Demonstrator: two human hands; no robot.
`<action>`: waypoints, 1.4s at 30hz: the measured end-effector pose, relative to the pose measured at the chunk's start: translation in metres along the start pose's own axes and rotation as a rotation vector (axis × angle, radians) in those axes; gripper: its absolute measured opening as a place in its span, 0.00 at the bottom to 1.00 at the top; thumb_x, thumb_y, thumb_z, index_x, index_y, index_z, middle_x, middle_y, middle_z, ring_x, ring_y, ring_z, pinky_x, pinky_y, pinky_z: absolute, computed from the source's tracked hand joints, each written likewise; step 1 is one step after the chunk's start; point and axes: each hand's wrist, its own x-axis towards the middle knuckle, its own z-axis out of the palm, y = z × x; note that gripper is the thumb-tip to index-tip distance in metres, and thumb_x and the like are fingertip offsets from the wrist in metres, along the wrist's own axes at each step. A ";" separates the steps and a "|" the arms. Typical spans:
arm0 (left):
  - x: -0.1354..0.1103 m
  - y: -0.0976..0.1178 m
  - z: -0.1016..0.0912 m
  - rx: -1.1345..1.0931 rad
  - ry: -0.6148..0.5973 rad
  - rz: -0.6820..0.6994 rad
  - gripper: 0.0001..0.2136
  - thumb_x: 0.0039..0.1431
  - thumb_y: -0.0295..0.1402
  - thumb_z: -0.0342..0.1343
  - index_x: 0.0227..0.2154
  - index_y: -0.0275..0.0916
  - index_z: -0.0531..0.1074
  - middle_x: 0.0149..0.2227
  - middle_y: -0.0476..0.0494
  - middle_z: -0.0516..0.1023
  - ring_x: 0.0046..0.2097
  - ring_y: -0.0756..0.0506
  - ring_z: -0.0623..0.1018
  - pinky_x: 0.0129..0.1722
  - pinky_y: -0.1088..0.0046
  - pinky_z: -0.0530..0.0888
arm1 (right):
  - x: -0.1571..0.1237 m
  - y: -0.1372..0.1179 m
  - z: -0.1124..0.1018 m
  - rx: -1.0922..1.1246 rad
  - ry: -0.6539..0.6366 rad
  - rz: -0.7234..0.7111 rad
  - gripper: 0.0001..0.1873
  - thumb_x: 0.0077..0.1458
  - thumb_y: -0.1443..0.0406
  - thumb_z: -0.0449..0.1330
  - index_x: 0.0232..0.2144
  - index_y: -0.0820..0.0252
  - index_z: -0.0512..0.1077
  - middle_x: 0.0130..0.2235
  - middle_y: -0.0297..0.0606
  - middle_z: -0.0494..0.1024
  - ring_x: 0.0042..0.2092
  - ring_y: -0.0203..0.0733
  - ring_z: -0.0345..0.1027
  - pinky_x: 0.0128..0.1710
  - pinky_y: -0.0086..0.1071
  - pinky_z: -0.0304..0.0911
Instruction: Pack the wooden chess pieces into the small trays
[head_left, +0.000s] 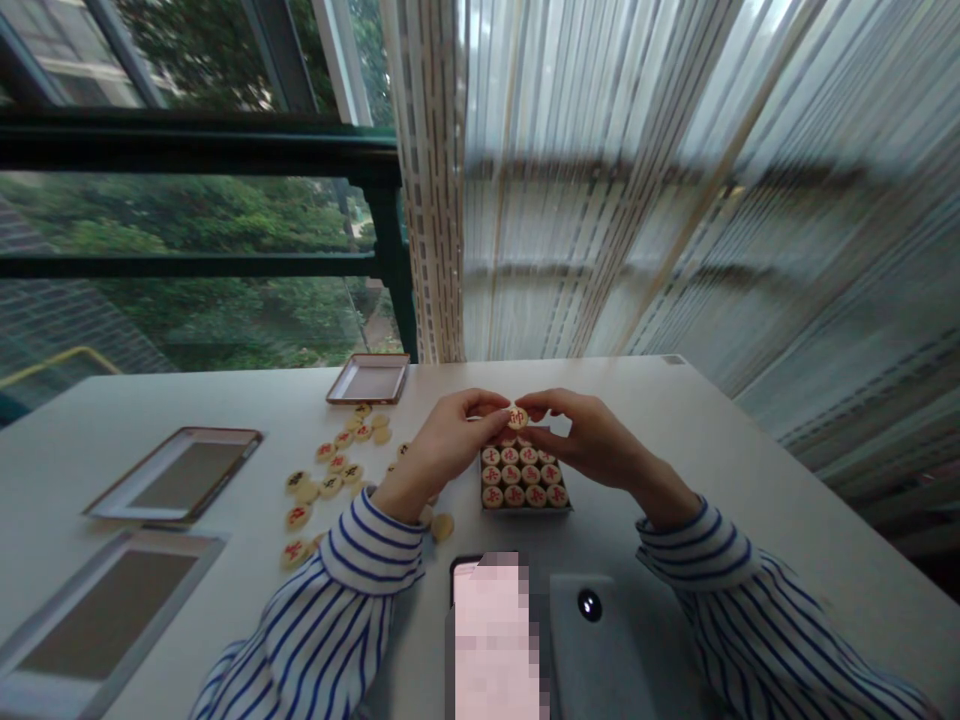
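Observation:
Between the fingertips of my left hand (454, 438) and my right hand (592, 438) is a round Chinese chess piece (517, 418) with a red character facing me. Both hands pinch it, one from each side, above the far end of a small box (525, 511). Rows of pieces with red characters (531, 475) fill the visible part of that box; my fingers hide part of its far rows. Left of the box, loose chess pieces (330, 486) lie scattered, some showing red or black characters and some blank. My left forearm covers a few of them.
A shallow tray or lid (369, 380) lies at the table's far edge. Two more flat trays or lids, a brown-rimmed one (251, 437) and a grey-rimmed one (214, 548), lie at the left. A phone (491, 640) and a grey device (622, 650) are near me. Beyond the white table (765, 520) hangs a string curtain (555, 200).

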 end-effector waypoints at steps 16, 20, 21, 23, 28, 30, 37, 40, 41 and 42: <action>0.002 -0.003 -0.001 0.079 -0.013 0.024 0.09 0.49 0.32 0.57 0.33 0.32 0.71 0.29 0.43 0.76 0.31 0.50 0.76 0.36 0.70 0.73 | 0.001 0.000 -0.002 -0.200 -0.004 -0.150 0.14 0.53 0.61 0.56 0.41 0.61 0.71 0.35 0.40 0.76 0.38 0.39 0.67 0.40 0.34 0.60; 0.004 -0.006 -0.007 0.350 0.017 0.094 0.10 0.51 0.33 0.54 0.35 0.33 0.72 0.34 0.41 0.77 0.35 0.47 0.76 0.38 0.69 0.72 | 0.001 0.004 -0.002 -0.253 0.003 -0.124 0.13 0.52 0.62 0.56 0.40 0.61 0.71 0.35 0.39 0.76 0.37 0.38 0.67 0.39 0.33 0.61; 0.005 -0.007 -0.008 0.453 0.040 0.124 0.11 0.52 0.33 0.53 0.36 0.33 0.72 0.35 0.40 0.77 0.36 0.47 0.76 0.39 0.69 0.72 | 0.001 0.006 -0.003 -0.264 0.005 -0.103 0.13 0.52 0.62 0.56 0.40 0.61 0.71 0.34 0.39 0.76 0.37 0.38 0.67 0.39 0.33 0.61; 0.006 -0.010 -0.012 0.652 0.089 0.173 0.11 0.53 0.33 0.52 0.38 0.35 0.73 0.37 0.41 0.77 0.38 0.46 0.76 0.41 0.68 0.71 | 0.002 0.011 -0.004 -0.283 0.004 -0.055 0.13 0.53 0.62 0.56 0.40 0.61 0.71 0.34 0.38 0.76 0.36 0.38 0.67 0.39 0.33 0.61; 0.006 -0.016 -0.017 0.936 0.109 0.239 0.13 0.55 0.32 0.48 0.41 0.35 0.72 0.40 0.41 0.77 0.41 0.46 0.75 0.43 0.70 0.70 | 0.001 0.026 -0.005 -0.360 -0.058 0.032 0.13 0.53 0.61 0.54 0.39 0.59 0.72 0.33 0.37 0.77 0.35 0.38 0.68 0.37 0.32 0.61; 0.006 -0.018 -0.017 1.004 0.100 0.244 0.14 0.56 0.32 0.47 0.42 0.35 0.71 0.41 0.40 0.76 0.42 0.46 0.75 0.44 0.70 0.69 | 0.001 0.029 -0.006 -0.395 -0.100 0.055 0.13 0.54 0.60 0.53 0.38 0.59 0.73 0.33 0.37 0.77 0.34 0.38 0.68 0.36 0.31 0.60; 0.006 -0.024 -0.018 1.107 0.049 0.220 0.15 0.56 0.31 0.46 0.45 0.33 0.70 0.44 0.39 0.75 0.44 0.46 0.74 0.46 0.71 0.68 | -0.001 0.039 -0.005 -0.540 -0.243 0.093 0.15 0.54 0.57 0.52 0.38 0.57 0.73 0.35 0.39 0.77 0.36 0.39 0.68 0.35 0.30 0.58; 0.006 -0.025 -0.019 1.120 0.039 0.220 0.16 0.56 0.31 0.46 0.45 0.33 0.69 0.45 0.39 0.74 0.44 0.46 0.74 0.47 0.71 0.68 | -0.002 0.043 -0.003 -0.566 -0.272 0.105 0.15 0.54 0.57 0.51 0.38 0.56 0.73 0.36 0.39 0.76 0.36 0.40 0.67 0.35 0.30 0.58; 0.007 -0.025 -0.020 1.124 0.036 0.221 0.16 0.56 0.31 0.46 0.45 0.33 0.69 0.45 0.39 0.74 0.45 0.46 0.74 0.47 0.71 0.68 | -0.002 0.045 -0.003 -0.570 -0.280 0.107 0.15 0.54 0.57 0.51 0.38 0.56 0.73 0.36 0.39 0.76 0.36 0.40 0.67 0.35 0.31 0.58; 0.007 -0.026 -0.020 1.127 0.035 0.222 0.16 0.56 0.31 0.46 0.45 0.33 0.69 0.45 0.39 0.74 0.45 0.45 0.74 0.47 0.70 0.68 | -0.002 0.046 -0.002 -0.574 -0.288 0.109 0.16 0.55 0.56 0.51 0.38 0.56 0.73 0.36 0.39 0.76 0.37 0.40 0.67 0.35 0.31 0.58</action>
